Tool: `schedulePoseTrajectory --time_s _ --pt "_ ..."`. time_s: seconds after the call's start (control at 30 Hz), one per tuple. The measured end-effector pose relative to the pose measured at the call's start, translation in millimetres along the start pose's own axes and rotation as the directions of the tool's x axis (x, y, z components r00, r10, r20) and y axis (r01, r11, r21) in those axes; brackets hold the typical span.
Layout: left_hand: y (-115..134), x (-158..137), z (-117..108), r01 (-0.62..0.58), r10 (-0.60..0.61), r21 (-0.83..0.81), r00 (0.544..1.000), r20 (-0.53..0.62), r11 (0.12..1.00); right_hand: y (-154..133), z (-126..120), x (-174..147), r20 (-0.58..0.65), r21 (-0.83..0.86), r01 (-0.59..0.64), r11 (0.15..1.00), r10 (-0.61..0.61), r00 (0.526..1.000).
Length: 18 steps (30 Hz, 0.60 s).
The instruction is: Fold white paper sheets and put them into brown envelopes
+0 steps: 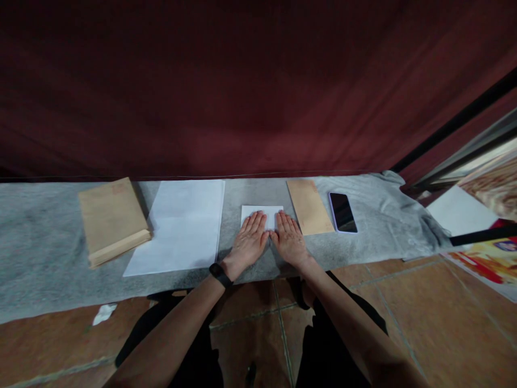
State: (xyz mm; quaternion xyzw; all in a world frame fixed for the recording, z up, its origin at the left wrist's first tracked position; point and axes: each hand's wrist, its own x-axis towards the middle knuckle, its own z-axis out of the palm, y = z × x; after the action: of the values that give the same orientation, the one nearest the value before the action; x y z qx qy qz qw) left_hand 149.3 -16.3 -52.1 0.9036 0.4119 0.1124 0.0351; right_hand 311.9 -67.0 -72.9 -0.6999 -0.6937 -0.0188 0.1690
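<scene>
A small folded sheet of white paper (266,209) lies on the grey cloth, partly hidden under both hands. My left hand (249,240) rests flat on its left part, fingers stretched out, a black band on the wrist. On the right part lies my right hand (290,240), also flat with straight fingers. The two thumbs nearly meet. Just right of my right hand is a single brown envelope (311,207). To the left of my left hand lies a stack of large white paper sheets (183,226).
A pile of brown envelopes (115,215) overlaps the white sheets at the left. A phone (343,213) lies right of the single envelope. The grey cloth (388,215) covers a narrow bench against a dark red curtain (250,97). A crumpled white tissue (104,313) is on the tiled floor.
</scene>
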Motion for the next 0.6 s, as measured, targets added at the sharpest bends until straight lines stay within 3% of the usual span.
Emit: schedulePoseTrajectory --time_s 0.23,0.47,0.6 --pt "-7 -2 1 0.147 -0.148 0.045 0.989 0.022 0.988 1 0 -2 -0.020 0.006 -0.014 1.000 0.014 1.000" --pt "-9 -1 -2 0.197 -0.199 0.061 0.980 0.027 0.978 -5 -8 -3 -0.034 0.003 -0.068 0.998 0.068 0.997" --pt "-8 -1 -3 0.183 -0.185 0.065 0.982 0.041 0.981 -18 -11 2 -0.009 0.066 0.032 0.997 -0.031 0.999"
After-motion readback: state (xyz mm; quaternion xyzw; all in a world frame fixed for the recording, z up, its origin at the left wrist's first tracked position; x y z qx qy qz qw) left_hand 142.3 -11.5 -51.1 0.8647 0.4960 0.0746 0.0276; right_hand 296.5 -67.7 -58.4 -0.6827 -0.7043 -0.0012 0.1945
